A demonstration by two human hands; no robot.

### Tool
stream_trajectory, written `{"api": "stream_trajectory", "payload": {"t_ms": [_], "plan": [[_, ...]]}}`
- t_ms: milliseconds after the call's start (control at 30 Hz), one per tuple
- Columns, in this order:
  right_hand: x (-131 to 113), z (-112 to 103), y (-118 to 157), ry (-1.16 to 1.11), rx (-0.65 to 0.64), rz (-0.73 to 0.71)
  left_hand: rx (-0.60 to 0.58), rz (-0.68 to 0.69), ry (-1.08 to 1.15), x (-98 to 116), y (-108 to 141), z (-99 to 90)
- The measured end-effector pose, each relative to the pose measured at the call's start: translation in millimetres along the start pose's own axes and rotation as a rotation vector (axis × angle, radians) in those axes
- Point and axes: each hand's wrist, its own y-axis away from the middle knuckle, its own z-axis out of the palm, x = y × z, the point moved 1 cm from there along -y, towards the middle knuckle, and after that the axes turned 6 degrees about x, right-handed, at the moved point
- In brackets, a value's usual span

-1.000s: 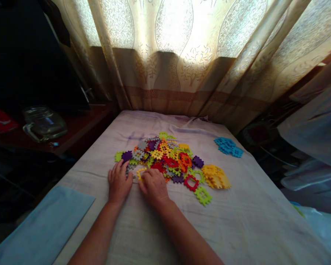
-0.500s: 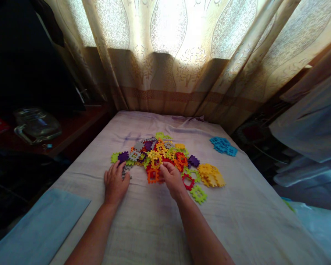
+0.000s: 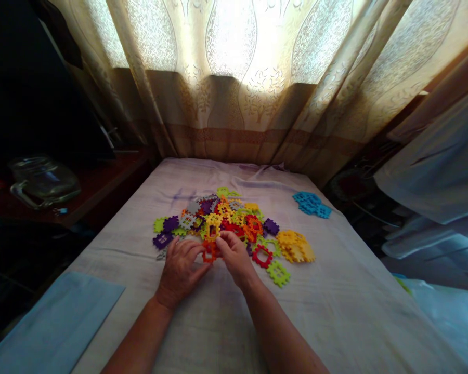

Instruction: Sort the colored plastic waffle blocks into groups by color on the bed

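My right hand (image 3: 236, 258) pinches a yellow toothed interlocking tile (image 3: 212, 224) with window openings, held up at the front of a mixed heap (image 3: 234, 218) of such tiles. My left hand (image 3: 182, 270) has its fingers curved and apart, with the thumb and index finger beside an orange frame tile (image 3: 209, 252) just below the yellow one. Whether the fingertips touch the orange tile is hard to tell. A purple window tile (image 3: 163, 240) lies by the left fingers, and a grey tile (image 3: 162, 254) is partly hidden behind that hand.
A stack of yellow tiles (image 3: 295, 246) and a blue pile (image 3: 312, 204) lie to the right. A green tile (image 3: 278, 274) is near my right wrist. On the left are a light blue sheet (image 3: 62, 317) and a glass jug (image 3: 42, 182) on a dark red surface. Curtains hang behind.
My left hand has moved right, from the purple and grey tiles to the orange tile, uncovering a purple window tile. My right hand still holds the yellow tile, slightly lower. The view shifted slightly.
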Motion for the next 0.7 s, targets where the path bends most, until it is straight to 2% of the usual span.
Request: {"api": "stream_trajectory", "payload": {"t_ms": [100, 200, 367, 500, 600, 700], "plan": [[0.7, -0.5, -0.5, 0.003, -0.027, -0.011, 0.034, 0.007, -0.006, 2.0, -1.7, -1.2], [-0.2, -6.5, -2.6, 0.105, -0.016, -0.120, 0.060, 0.016, -0.005, 1.3, -2.5, -2.2], [-4.3, -14.9, 0.5, 0.595, 0.037, -0.364, 0.129, -0.019, 0.008, -8.4, 0.2, 1.2], [-11.5, -21.6, -1.1, 0.827, 0.063, -0.497, 0.156, -0.062, -0.005, -16.7, 1.4, 2.8], [-26.9, -48.8, -11.5, 0.918, 0.176, -0.598, 0.158, -0.096, -0.004, -20.4, 0.7, 1.4], [-49.0, -103.0, -19.8, 1.022, 0.395, -0.592, 0.149, -0.154, -0.027, -24.1, 0.7, 1.5]]}}
